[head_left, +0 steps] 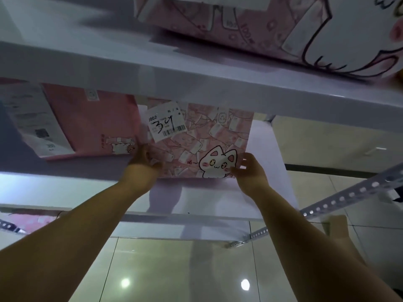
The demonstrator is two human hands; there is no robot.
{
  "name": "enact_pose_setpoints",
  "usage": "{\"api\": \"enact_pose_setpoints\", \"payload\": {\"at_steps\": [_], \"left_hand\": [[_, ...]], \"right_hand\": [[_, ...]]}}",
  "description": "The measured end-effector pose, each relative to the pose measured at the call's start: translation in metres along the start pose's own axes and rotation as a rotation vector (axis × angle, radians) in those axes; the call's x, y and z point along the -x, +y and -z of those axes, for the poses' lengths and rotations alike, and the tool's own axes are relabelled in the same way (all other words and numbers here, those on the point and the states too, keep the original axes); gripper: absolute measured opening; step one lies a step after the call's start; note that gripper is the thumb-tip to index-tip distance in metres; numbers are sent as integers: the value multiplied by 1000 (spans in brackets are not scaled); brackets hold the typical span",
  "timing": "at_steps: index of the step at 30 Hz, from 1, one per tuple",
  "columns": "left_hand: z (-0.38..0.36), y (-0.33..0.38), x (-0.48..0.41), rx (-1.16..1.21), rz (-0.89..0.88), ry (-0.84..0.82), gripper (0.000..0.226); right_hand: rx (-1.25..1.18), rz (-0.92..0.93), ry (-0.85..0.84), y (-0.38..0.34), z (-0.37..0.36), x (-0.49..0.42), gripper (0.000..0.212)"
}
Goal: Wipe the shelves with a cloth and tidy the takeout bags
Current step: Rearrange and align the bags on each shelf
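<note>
A pink takeout bag [196,140] with a white cat drawing and a white receipt marked "34" stands on the middle shelf [209,199], under the upper shelf's edge. My left hand [145,159] grips its lower left corner. At the bag's lower right corner my right hand [250,171] holds the edge, fingers curled round it. A second pink bag [91,125] with a white slip stands just to the left, touching it. No cloth is in view.
The upper white shelf [196,79] carries a large pink cat-print bag [272,27]. A perforated metal upright [340,201] runs along the right side of the rack. Glossy beige floor tiles [174,275] lie below. Something pink shows on a lower shelf at far left [30,221].
</note>
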State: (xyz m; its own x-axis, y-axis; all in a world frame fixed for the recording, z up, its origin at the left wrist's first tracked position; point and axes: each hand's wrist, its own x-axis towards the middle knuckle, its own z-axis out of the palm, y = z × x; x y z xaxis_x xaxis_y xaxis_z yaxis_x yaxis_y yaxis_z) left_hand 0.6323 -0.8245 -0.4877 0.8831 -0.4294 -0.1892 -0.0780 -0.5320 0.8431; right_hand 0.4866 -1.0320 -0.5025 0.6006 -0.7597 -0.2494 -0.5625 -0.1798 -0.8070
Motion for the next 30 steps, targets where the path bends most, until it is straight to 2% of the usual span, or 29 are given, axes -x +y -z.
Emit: {"api": "enact_pose_setpoints", "payload": {"at_steps": [4, 11, 16, 21, 27, 30], "left_hand": [[6, -8, 22, -42, -47, 41, 14], [16, -21, 91, -69, -13, 131, 15], [40, -47, 154, -30, 60, 65, 14], [91, -74, 227, 60, 85, 58, 14], [177, -84, 301, 115, 42, 107, 15], [220, -80, 327, 101, -16, 151, 10]], "right_hand": [[-25, 42, 72, 11, 7, 24, 20], [57, 38, 138, 24, 18, 91, 10], [179, 20, 116, 30, 18, 160, 4], [124, 36, 124, 18, 2, 248, 20], [12, 58, 136, -19, -24, 342, 5], [-34, 112, 149, -50, -33, 380, 8]]}}
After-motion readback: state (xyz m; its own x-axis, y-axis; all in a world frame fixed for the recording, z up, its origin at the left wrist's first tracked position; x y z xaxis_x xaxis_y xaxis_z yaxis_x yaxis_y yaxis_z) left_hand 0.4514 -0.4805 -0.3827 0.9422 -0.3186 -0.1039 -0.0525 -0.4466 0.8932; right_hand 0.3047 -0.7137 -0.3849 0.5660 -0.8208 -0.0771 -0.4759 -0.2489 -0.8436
